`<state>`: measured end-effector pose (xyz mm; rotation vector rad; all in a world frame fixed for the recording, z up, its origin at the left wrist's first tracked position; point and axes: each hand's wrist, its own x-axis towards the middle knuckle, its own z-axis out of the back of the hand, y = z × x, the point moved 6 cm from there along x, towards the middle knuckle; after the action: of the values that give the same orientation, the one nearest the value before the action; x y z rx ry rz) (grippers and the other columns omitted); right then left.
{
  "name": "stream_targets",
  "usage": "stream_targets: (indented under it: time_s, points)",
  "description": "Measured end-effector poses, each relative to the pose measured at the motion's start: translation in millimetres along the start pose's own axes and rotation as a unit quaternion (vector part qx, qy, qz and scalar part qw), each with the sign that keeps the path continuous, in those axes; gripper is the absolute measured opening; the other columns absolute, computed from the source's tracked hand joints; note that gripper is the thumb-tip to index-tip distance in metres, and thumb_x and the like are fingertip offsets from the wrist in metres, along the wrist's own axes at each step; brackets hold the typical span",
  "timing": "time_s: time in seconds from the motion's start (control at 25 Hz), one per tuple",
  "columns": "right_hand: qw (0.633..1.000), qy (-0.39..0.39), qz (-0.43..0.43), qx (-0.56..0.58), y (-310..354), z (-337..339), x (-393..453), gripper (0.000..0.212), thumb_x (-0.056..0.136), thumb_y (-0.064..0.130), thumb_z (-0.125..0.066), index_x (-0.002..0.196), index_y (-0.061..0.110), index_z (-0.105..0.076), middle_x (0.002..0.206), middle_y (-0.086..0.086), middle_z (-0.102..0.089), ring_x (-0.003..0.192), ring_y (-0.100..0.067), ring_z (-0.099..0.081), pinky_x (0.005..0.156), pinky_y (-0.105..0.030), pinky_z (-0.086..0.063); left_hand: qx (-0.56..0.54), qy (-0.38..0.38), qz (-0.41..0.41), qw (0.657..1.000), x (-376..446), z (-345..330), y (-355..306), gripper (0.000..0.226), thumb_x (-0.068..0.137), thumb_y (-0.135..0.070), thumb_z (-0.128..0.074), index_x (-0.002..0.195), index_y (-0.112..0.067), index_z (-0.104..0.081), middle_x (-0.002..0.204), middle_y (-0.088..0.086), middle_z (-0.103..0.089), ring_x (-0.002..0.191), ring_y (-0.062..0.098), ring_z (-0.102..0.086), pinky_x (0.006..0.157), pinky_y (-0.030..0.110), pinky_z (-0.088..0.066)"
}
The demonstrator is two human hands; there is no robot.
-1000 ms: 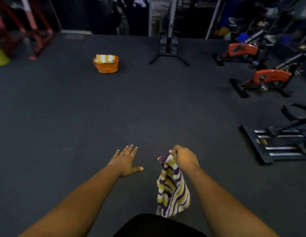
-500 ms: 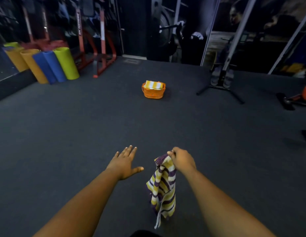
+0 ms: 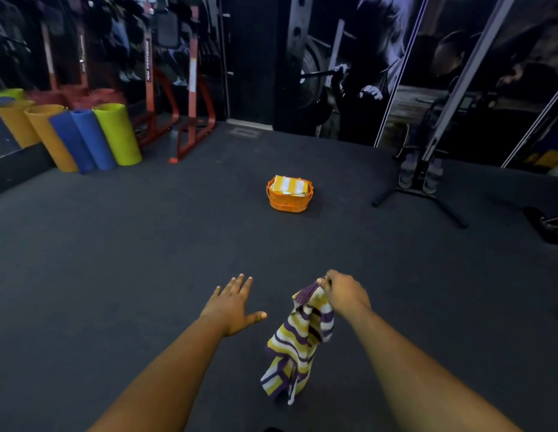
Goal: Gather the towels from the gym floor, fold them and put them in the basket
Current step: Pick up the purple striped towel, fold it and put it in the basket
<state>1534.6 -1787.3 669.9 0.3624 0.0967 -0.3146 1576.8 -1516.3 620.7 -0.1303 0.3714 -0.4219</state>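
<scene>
My right hand [image 3: 344, 293] grips one end of a purple, yellow and white striped towel [image 3: 298, 344], which hangs down loosely above the dark gym floor. My left hand [image 3: 232, 304] is stretched out flat beside it with fingers spread, holding nothing. Straight ahead on the floor stands an orange basket [image 3: 288, 202] with a folded yellow and white striped towel [image 3: 290, 185] on top of its contents. The basket is well beyond both hands.
Rolled mats [image 3: 84, 135] in yellow, blue and green lean at the back left, beside a red metal rack [image 3: 190, 98]. A black machine stand [image 3: 422, 188] with splayed legs is at the back right. Dark floor lies between me and the basket.
The view has swung left and nearer: the basket now lies centred ahead and larger, and the exercise bikes have left the frame. Both hands keep their pose, and the towel still hangs from my right hand.
</scene>
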Motion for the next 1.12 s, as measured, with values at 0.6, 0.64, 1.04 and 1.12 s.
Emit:
stream_targets:
  time_s: [0.6, 0.64, 1.04, 1.12]
  points:
    - [0.995, -0.031, -0.013, 0.093, 69.3, 5.0, 357.8, 0.037, 0.105, 0.050, -0.039, 0.086, 0.021, -0.050, 0.080, 0.002, -0.060, 0.077, -0.024, -0.060, 0.063, -0.038, -0.048, 0.018, 0.015, -0.007, 1.000, 334.7, 135.1, 88.8, 0.117, 0.072, -0.093, -0.019, 0.162, -0.025, 0.011, 0.170, 0.000, 0.012, 0.157, 0.018, 0.006, 0.128, 0.045, -0.005]
    - [0.994, -0.029, -0.012, 0.101, 71.8, 4.1, 378.2, 0.037, 0.104, 0.050, -0.040, 0.085, 0.021, -0.050, 0.080, 0.002, -0.060, 0.078, -0.024, -0.061, 0.064, -0.039, -0.050, 0.013, 0.008, -0.003, 1.000, 353.1, 142.6, 93.5, 0.123, 0.064, -0.095, -0.013, 0.162, -0.025, 0.010, 0.171, 0.000, 0.011, 0.158, 0.018, 0.005, 0.128, 0.045, -0.005]
    - [0.995, -0.036, -0.024, 0.095, 97.4, 29.0, 618.1, 0.034, 0.103, 0.048, -0.043, 0.080, 0.023, -0.049, 0.081, 0.001, -0.061, 0.077, -0.022, -0.060, 0.066, -0.041, -0.049, -0.006, 0.008, 0.003, 1.000, 574.2, 205.4, 166.9, 0.118, 0.072, -0.094, -0.019, 0.162, -0.023, 0.010, 0.171, 0.002, 0.011, 0.158, 0.019, 0.006, 0.127, 0.044, -0.005]
    - [0.989, -0.048, -0.040, 0.136, 104.6, 31.2, 663.8, 0.034, 0.103, 0.045, -0.046, 0.079, 0.021, -0.050, 0.077, 0.000, -0.061, 0.073, -0.021, -0.059, 0.066, -0.042, -0.049, -0.006, 0.012, -0.009, 1.000, 627.1, 222.5, 180.7, 0.106, 0.087, -0.084, -0.034, 0.162, -0.023, 0.010, 0.171, 0.002, 0.011, 0.158, 0.019, 0.006, 0.127, 0.044, -0.005]
